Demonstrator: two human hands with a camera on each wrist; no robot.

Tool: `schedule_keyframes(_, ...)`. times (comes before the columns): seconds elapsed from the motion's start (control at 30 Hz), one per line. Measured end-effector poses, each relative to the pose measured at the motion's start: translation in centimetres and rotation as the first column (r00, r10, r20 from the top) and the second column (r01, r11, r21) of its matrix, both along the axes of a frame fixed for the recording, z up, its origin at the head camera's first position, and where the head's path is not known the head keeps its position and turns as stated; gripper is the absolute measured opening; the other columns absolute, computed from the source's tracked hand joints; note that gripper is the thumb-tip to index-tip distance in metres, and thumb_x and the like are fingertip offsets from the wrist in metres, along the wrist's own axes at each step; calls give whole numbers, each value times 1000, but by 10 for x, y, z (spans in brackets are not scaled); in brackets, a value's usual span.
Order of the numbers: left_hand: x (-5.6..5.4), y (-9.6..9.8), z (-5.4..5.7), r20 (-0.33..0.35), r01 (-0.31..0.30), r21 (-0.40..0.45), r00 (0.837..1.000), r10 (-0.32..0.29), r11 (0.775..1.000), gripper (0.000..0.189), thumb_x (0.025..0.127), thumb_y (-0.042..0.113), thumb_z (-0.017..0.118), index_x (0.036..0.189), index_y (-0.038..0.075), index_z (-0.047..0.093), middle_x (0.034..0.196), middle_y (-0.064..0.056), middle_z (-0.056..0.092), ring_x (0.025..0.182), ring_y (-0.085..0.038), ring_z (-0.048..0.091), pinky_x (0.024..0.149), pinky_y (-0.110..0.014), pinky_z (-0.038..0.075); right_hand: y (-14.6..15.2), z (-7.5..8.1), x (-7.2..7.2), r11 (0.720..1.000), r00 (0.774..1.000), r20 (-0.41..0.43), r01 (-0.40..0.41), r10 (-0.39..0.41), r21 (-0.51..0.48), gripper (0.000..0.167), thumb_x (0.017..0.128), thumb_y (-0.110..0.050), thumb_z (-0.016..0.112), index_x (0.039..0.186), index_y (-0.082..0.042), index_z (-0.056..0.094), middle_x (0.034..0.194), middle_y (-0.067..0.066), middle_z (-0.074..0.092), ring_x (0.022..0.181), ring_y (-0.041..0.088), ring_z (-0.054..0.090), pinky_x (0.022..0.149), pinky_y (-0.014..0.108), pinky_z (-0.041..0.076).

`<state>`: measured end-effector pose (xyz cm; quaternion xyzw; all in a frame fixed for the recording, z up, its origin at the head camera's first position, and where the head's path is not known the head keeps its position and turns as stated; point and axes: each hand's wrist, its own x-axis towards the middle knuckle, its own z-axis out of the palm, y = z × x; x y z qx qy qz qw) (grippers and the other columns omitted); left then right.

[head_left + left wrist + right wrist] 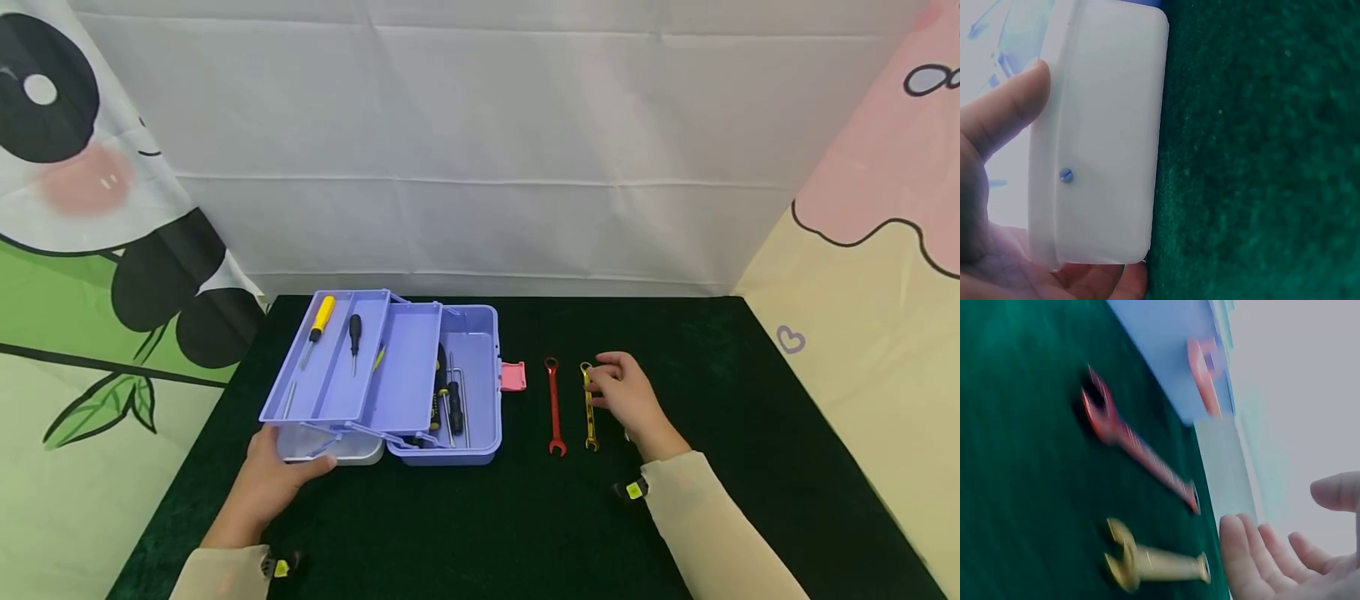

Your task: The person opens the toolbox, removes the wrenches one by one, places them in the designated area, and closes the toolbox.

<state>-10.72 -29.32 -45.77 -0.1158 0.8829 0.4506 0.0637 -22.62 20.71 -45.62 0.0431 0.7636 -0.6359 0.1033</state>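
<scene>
A lilac toolbox [487, 333] stands with its trays [405, 358] spread to the left. My left hand [273, 471] grips the translucent lid [1110, 125] at its left end, thumb over the rim and fingers round the side. Above a gold wrench [590, 421] hovers my right hand [630, 400]; in the right wrist view its fingers [1238, 553] are loosely extended, apart from the wrench. To the left of the gold wrench lies a red wrench [555, 408]. A small shiny bit shows beside the right wrist, mostly hidden.
The upper tray holds a yellow screwdriver [322, 317] and a black screwdriver [355, 333]. Several more tools, including another black-handled one [455, 407], lie in the box's bottom. A pink latch [513, 377] sticks out to the right. Dark green cloth [465, 533] covers the table.
</scene>
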Motion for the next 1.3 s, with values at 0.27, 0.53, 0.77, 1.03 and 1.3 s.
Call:
schedule_keyframes(0.27,0,1,3,10,-3,-8,1000,3,1000,124,86,45,84,166,30,-10,163,-32,4,137,-56,20,109,-80,21,-49,-1,27,988,986,-101,-142,135,-61,49,106,-17,60,149,-3,40,137,25,53,121,41,60,95,44,57)
schedule_keyframes(0.53,1,4,1,39,-22,-18,999,23,1000,126,85,45,85,166,30,-11,164,-31,3,138,-56,22,109,-79,21,-74,-9,39,967,964,-151,-235,219,-101,60,100,-16,70,151,-5,41,143,17,55,128,29,57,105,42,50)
schedule_keyframes(0.77,2,3,2,65,-40,-34,997,42,999,128,84,47,84,165,29,-12,163,-32,2,138,-57,19,108,-80,20,-91,-18,46,944,931,-195,-326,310,-57,72,94,-17,79,155,-12,42,150,9,52,136,27,52,108,46,48)
schedule_keyframes(1.03,2,4,5,79,-52,-30,995,54,998,129,84,49,85,165,29,-13,162,-33,4,137,-57,20,109,-79,22,-102,-29,50,912,897,-242,-400,371,-84,83,90,-8,80,160,-11,34,158,16,40,139,34,48,107,44,48)
schedule_keyframes(1.3,3,1,2,56,-48,-3,997,48,999,128,84,48,85,165,32,-13,163,-31,4,139,-56,17,109,-80,21,-109,-33,52,909,900,-227,-403,372,-108,98,88,-7,82,165,-19,23,164,11,30,144,33,41,108,42,47)
